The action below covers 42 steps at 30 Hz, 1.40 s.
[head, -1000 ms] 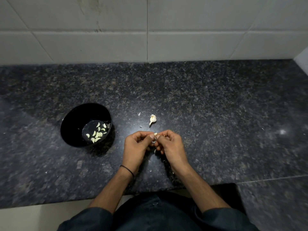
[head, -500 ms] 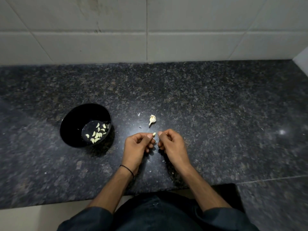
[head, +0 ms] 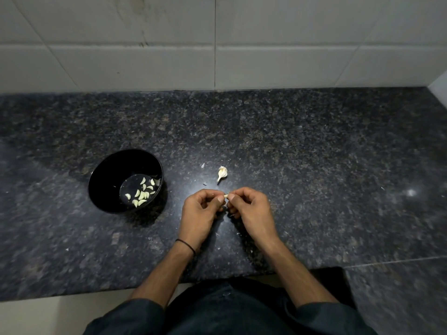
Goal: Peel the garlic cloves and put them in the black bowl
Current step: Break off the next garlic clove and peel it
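Two hands on one tiny garlic clove (head: 226,196): left hand (head: 200,211) and right hand (head: 251,209) both pinch it just above the desk (head: 314,165), I guess to tear the skin, though it's too small to see. The black bowl (head: 101,175) with peeled cloves (head: 141,194) sits handy at the left; dark speckled stone, white wall tiles (head: 145,56) behind.

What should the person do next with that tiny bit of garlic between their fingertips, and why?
Probably finish pulling the skin off: the left hand and right hand both pinch the garlic clove above the counter, apart from the black bowl where peeled cloves already lie. Whether skin remains is too small to tell.
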Each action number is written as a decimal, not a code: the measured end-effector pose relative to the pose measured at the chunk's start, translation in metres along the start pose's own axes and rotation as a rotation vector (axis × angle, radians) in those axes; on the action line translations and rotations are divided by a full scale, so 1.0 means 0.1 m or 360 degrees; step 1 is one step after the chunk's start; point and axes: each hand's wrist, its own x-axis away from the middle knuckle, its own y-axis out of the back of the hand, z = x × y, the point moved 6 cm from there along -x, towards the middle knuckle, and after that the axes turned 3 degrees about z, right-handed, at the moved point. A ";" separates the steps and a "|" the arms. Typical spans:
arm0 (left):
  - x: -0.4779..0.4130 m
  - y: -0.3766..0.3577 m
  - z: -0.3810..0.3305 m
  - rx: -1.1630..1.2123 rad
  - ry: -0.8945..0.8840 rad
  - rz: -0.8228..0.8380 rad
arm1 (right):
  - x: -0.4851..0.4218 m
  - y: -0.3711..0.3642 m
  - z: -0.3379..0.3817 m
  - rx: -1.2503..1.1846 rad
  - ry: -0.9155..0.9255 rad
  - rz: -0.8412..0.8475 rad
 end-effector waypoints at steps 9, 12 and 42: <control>-0.02 0.02 -0.05 -0.0071 -0.0109 0.0045 | -0.01 0.02 0.02 0.0154 0.0029 0.0003; -0.03 0.01 -0.08 -0.0060 -0.0119 0.0056 | -0.01 0.01 0.01 0.0163 0.0036 0.0008; 0.04 -0.09 0.07 0.0517 0.0287 0.0173 | 0.01 0.07 -0.01 0.0285 0.0138 -0.0086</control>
